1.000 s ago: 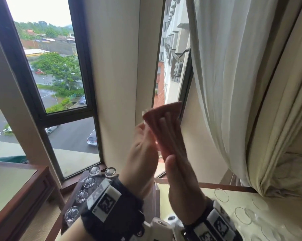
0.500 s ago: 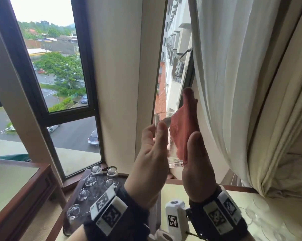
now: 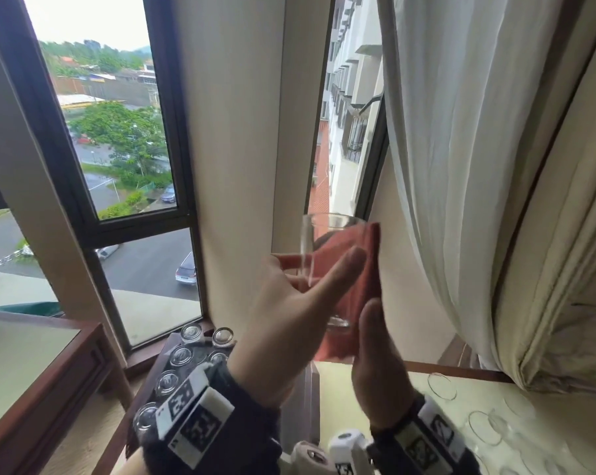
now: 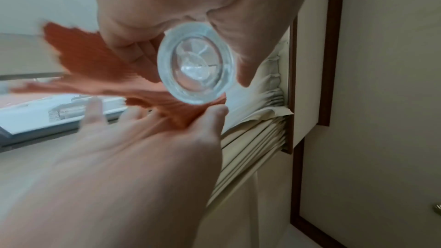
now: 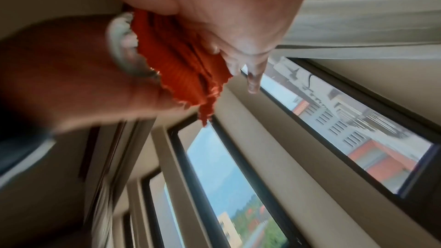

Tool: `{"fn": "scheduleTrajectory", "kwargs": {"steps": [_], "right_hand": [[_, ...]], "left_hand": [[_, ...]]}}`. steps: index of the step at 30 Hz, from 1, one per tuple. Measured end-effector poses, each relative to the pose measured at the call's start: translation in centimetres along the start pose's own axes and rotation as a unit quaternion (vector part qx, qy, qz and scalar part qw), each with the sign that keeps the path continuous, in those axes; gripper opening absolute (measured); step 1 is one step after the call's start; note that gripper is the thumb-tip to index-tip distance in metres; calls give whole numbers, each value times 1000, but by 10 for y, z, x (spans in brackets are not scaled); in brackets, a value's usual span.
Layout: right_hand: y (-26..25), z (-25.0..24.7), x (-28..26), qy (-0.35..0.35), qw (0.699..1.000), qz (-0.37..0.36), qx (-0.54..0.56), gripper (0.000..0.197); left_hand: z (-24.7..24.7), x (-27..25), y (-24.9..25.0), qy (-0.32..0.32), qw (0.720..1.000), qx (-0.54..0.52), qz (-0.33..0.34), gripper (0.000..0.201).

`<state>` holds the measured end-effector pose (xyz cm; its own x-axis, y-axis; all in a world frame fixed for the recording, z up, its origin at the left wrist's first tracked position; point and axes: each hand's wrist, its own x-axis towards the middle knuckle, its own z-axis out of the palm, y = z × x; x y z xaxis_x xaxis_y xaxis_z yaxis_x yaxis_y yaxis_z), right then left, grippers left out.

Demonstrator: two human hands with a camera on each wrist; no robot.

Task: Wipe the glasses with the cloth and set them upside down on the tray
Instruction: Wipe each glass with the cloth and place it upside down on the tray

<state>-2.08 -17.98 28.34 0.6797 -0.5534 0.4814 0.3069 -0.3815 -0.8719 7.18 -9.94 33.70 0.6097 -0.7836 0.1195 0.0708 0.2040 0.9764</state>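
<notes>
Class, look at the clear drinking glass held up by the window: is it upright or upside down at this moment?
Upright. In the head view the clear drinking glass has its open rim at the top and its thick base at the bottom, against the red cloth.

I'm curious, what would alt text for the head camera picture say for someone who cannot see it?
A person's left hand holds a clear glass up before a window while the right hand presses a red cloth against it. Below, upturned glasses stand on a dark tray, and a pale curtain hangs at right.
</notes>
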Motion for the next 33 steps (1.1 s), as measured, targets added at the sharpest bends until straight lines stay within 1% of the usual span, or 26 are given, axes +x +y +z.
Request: {"fn": "scheduleTrajectory", "kwargs": {"steps": [1, 2, 3, 4, 5, 6, 7, 8, 9, 10, 11, 12, 13, 14, 16, 17, 20, 21, 23, 24, 25, 26, 28, 29, 30, 33], "right_hand": [[-8, -5, 10, 14, 1000, -4, -24, 49], [-14, -11, 18, 53, 998, 13, -11, 44], [-27, -12, 23, 98, 994, 24, 30, 44], [-39, -14, 29, 117, 992, 26, 46, 49], [-37, -19, 30, 119, 993, -25, -12, 51], [-32, -20, 26, 94, 994, -42, -42, 52], [-30, -19, 23, 112, 986, -69, -99, 59], [-31, -11, 24, 87, 991, -46, -92, 70], [-29, -5, 23, 43, 992, -73, -94, 72], [-27, 2, 21, 41, 992, -106, -58, 62], [-20, 9, 15, 20, 989, -132, -62, 53], [-7, 12, 8, 24, 984, -155, -88, 50], [-1, 17, 5, 24, 987, -139, -80, 50], [6, 19, 2, 50, 990, -112, -75, 55], [14, 20, -6, 51, 999, 6, 2, 79], [16, 19, -4, 54, 997, 51, 28, 86], [13, 7, 14, 60, 987, 141, 58, 108], [7, 0, 23, 60, 990, 123, 40, 102], [-2, -11, 38, 66, 997, 43, 0, 70], [-8, -13, 41, 35, 999, 37, -18, 59], [-18, -12, 43, 17, 999, 40, -26, 54], [-22, -10, 44, 15, 999, 24, -33, 55], [-29, 3, 41, 9, 994, -97, -55, 59], [-24, 9, 35, -4, 984, -151, -91, 57], [-16, 15, 29, -10, 976, -181, -121, 56], [3, 23, 16, -16, 984, -164, -69, 57]], "left_hand": [[3, -4, -2, -12, 1000, -2, 5, 76], [5, -5, -6, -23, 1000, -2, 7, 72], [7, -6, -9, -39, 999, -2, 7, 68], [9, -7, -10, -52, 999, -3, 3, 62], [10, -7, -11, -58, 998, -9, 3, 53], [11, -6, -10, -58, 998, -12, 5, 48], [10, -5, -9, -50, 999, -10, 7, 49], [9, -2, -8, -33, 999, -4, 5, 56], [7, 2, -7, -14, 1000, -4, 6, 61], [3, 5, -6, 1, 1000, -12, 6, 63], [-1, 8, -3, 8, 1000, -26, 5, 62], [-4, 11, -1, 10, 999, -42, 4, 62], [-8, 14, 2, 10, 998, -55, 1, 60], [-10, 15, 5, 11, 998, -66, 1, 55], [-11, 15, 8, 1, 996, -83, 22, 43], [-9, 14, 10, -14, 996, -83, 38, 40], [-2, 12, 1, -44, 995, -35, 85, 44], [1, 11, -1, -46, 994, -12, 97, 46], [5, 9, -5, -41, 992, 37, 115, 48], [7, 10, -6, -34, 991, 54, 115, 47], [7, 11, -6, -25, 992, 57, 110, 46], [7, 14, -5, -16, 993, 58, 102, 45], [5, 24, -7, -7, 996, 51, 80, 41], [1, 30, -8, -2, 997, 38, 70, 38], [-3, 35, -7, 6, 998, 17, 66, 36], [-17, 43, -2, 36, 997, -44, 45, 46]]}}
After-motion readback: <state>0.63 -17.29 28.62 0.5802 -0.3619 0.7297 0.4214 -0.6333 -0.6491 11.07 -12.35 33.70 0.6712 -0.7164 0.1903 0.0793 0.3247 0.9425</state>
